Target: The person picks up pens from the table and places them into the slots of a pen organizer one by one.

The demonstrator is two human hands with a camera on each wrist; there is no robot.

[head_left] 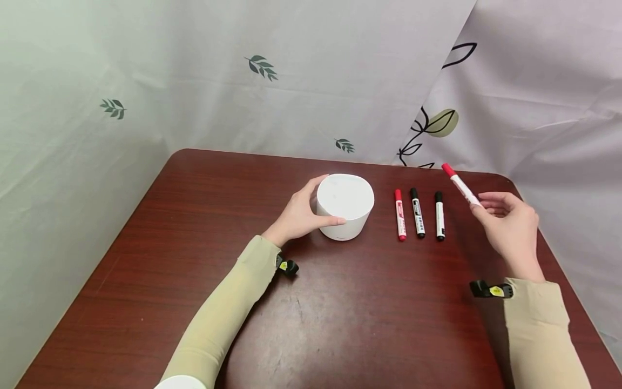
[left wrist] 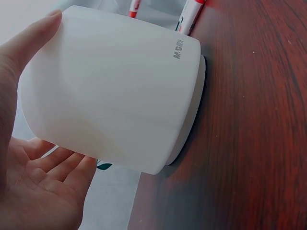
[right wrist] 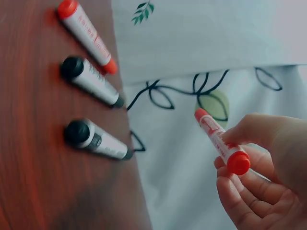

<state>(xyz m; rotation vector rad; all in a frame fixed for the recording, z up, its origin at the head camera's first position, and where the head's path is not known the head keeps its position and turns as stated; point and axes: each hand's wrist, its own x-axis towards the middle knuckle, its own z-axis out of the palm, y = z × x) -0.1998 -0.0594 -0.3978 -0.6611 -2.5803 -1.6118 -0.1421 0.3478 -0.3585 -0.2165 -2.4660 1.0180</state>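
A white pen holder [head_left: 342, 227] with rounded sides stands upright on the table. My left hand [head_left: 300, 215] grips it from the left, thumb across the near side and fingers round the far side. Small grey lettering marks its wall near the base in the left wrist view. My right hand [head_left: 511, 224] pinches a red-capped marker [head_left: 461, 186] between thumb and fingers, raised above the table's right side. Between the hands lie a red marker [head_left: 400, 215], a black marker [head_left: 417, 213] and a second black marker [head_left: 439, 216], roughly side by side.
The dark reddish wooden table [head_left: 146, 243] has rounded back corners. Pale cloth [head_left: 209, 81] with leaf prints hangs behind and beside it. A white rounded object [head_left: 181, 382] shows at the bottom edge, partly cut off. Each wrist carries a black strap.
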